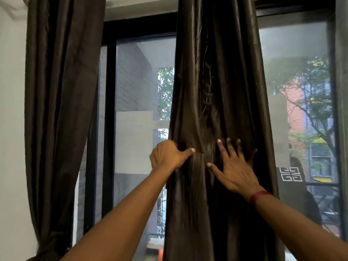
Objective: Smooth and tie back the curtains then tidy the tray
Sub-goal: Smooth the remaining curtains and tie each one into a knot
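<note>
the centre curtain hangs in front of the window, between two panes, and falls in loose vertical folds. the left curtain hangs well apart from it, at the wall side, and appears drawn in near its lower end. whether a tie holds it there cannot be told. the tray is not in view.

state of the hands: the left hand grips the left edge of the centre curtain, fingers wrapped behind the cloth and thumb pressed on the front. the right hand lies flat on the front of the same curtain, fingers spread wide, holding nothing.

handling, judged from sheen and drape: the cloth is thin, soft and light, with a satin-like face likely to slide under a flat palm. it has no stiffness, so gathered folds will probably fall loose when let go. a line of irregular marks, possibly pulled threads or stitching, runs down the middle of the panel above the hands, so treat snagging as a risk.

where to take hold: grip the side edges at about the present height of the hands. gather the full width into one bundle before tying. smooth downward along the folds with light palm pressure.
</note>
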